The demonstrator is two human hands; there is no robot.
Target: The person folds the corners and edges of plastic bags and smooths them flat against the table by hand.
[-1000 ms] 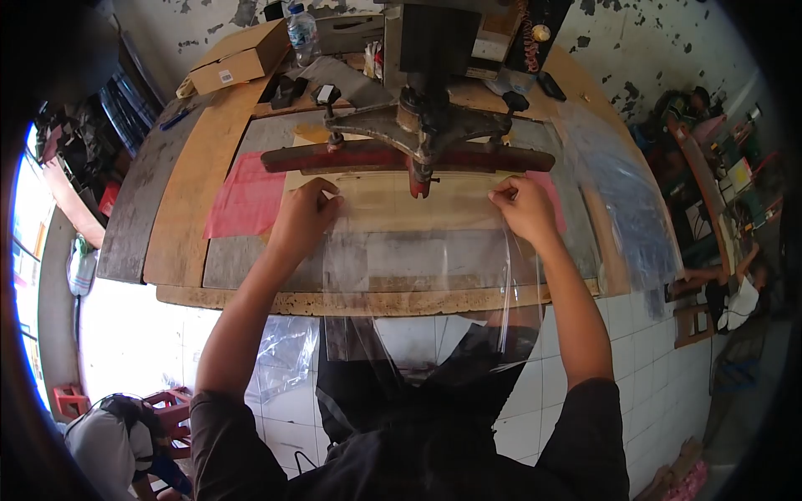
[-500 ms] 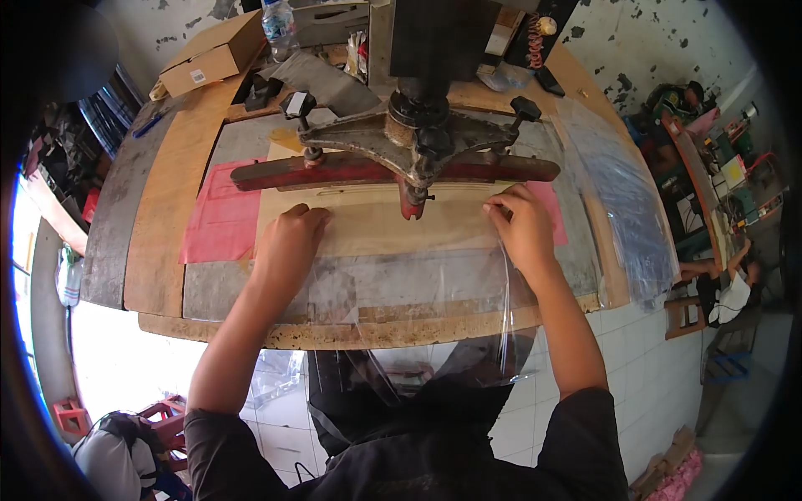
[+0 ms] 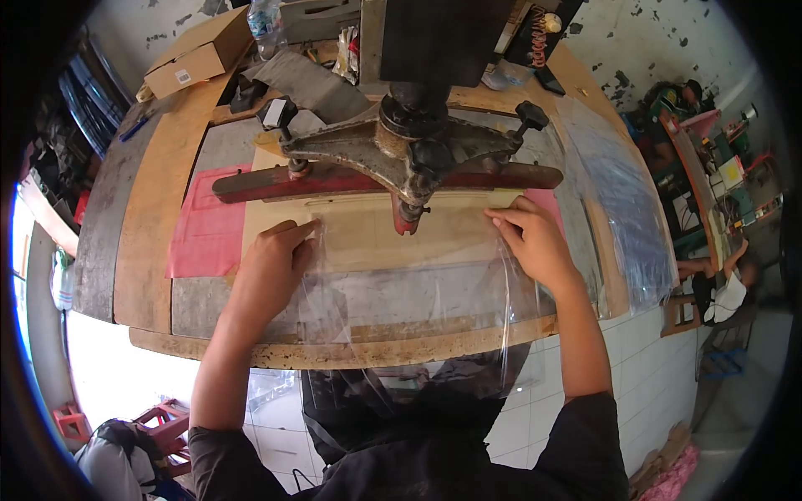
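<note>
A clear plastic sheet (image 3: pixel 409 313) spreads across the worktable and hangs over its front edge toward my lap. My left hand (image 3: pixel 280 260) is closed in a pinch at the sheet's far left corner. At the far right corner, my right hand (image 3: pixel 533 238) pinches it between thumb and fingers. Under the sheet's far edge lies a tan board (image 3: pixel 363 242). Just beyond both hands is the long red-edged bar (image 3: pixel 334 179) of a press, carried by a metal bracket (image 3: pixel 347 144). A pink sheet (image 3: pixel 205 221) lies left of the board, partly under it.
A stack of clear plastic sheets (image 3: pixel 631 217) lies on the table's right side. At the back stand a cardboard box (image 3: pixel 196 58) and a plastic bottle (image 3: pixel 266 29); a phone (image 3: pixel 549 81) lies back right. Another person (image 3: pixel 727 296) sits far right.
My view has shifted slightly, so the table and press appear lower. The fingers of both hands have straightened a little at the sheet's corners.
</note>
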